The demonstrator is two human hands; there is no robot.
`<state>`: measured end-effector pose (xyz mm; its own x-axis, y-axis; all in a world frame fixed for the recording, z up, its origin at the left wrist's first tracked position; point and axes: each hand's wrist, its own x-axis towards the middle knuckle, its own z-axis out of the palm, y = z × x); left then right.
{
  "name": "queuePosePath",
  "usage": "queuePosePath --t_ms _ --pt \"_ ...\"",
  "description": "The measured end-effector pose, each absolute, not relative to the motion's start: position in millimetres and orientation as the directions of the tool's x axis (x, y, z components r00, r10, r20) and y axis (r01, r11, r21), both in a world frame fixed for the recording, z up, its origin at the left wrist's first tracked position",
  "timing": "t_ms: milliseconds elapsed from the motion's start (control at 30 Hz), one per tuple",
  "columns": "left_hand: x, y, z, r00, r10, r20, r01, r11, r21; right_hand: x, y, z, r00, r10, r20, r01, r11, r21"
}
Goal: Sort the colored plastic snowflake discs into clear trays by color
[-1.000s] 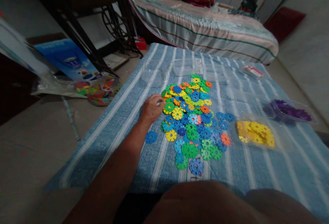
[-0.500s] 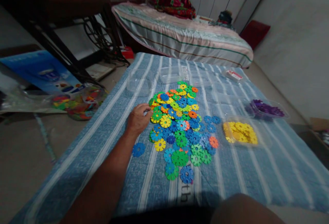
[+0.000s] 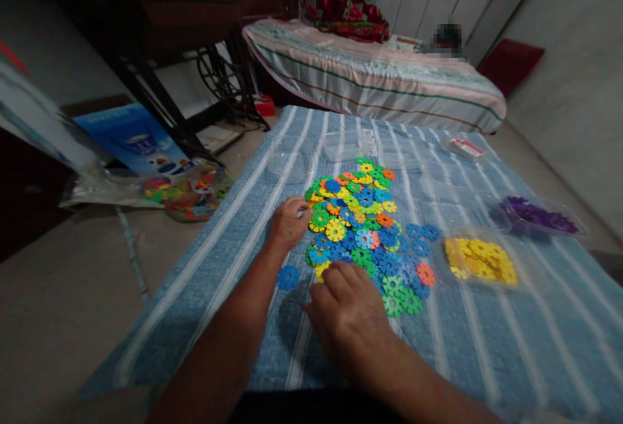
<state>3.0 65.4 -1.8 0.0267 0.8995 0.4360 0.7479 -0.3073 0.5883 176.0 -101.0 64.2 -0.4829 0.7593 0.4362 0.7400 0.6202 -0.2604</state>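
Observation:
A spread-out heap of flat, notched plastic snowflake discs (image 3: 335, 230) in green, yellow, blue and orange lies mid-table. At its left edge, my left hand (image 3: 289, 223) rests with fingers bent and a small gap between thumb and forefinger; the fingertips touch the outer discs. My right hand (image 3: 348, 307) reaches over the near end of the heap, fingers curled down and closed. Its palm side is hidden, so whatever it holds does not show. A single blue disc (image 3: 288, 277) lies apart, between the two hands and left of the heap.
A clear tub of yellow discs (image 3: 481, 260) and another of purple discs (image 3: 535, 214) stand on the right. Clear containers (image 3: 344, 145) sit behind the heap on the striped cloth (image 3: 195, 320). A sewing-machine table (image 3: 160, 15) is at left, a bed (image 3: 379, 76) beyond.
My right hand has come into view and now covers the near discs. My left hand stays at the heap's left edge. The whole view has shifted, scene sliding right.

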Motion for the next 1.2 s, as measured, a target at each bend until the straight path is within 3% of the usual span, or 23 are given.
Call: queuePosePath --t_ms 133,300,500,600,733,867,1067,1133,1200 --pt "4 65 -2 0.028 0.902 0.431 0.750 -0.304 0.588 178 -74 42 -0.382 0.854 0.352 0.861 0.468 -0.201" --pt "4 66 -3 0.023 0.901 0.434 0.744 -0.305 0.594 178 -63 20 -0.394 0.857 0.332 0.866 0.467 -0.178" --pt "4 64 -3 0.023 0.901 0.433 0.743 -0.305 0.595 183 -63 3 -0.445 0.673 0.591 0.779 0.617 -0.115" --pt "4 64 -3 0.026 0.900 0.436 0.739 -0.311 0.598 192 -65 3 -0.387 0.593 0.706 0.711 0.680 -0.181" --pt "4 65 -4 0.019 0.905 0.426 0.737 -0.301 0.605 221 -63 22 -0.269 0.592 0.759 0.690 0.669 -0.277" --pt "4 65 -4 0.020 0.908 0.418 0.733 -0.297 0.611 287 -52 45 -0.167 0.614 0.772 0.844 0.494 -0.210" --pt "5 63 -1 0.008 0.907 0.420 0.736 -0.290 0.612 387 -42 50 0.065 0.575 0.815 0.997 -0.010 -0.073" --pt "6 63 -1 0.011 0.908 0.418 0.740 -0.289 0.608 387 -43 45 0.045 0.591 0.805 0.998 0.002 -0.058" --pt "6 63 -1 0.012 0.911 0.413 0.745 -0.284 0.604 366 -43 37 -0.007 0.636 0.772 0.987 0.128 -0.097"
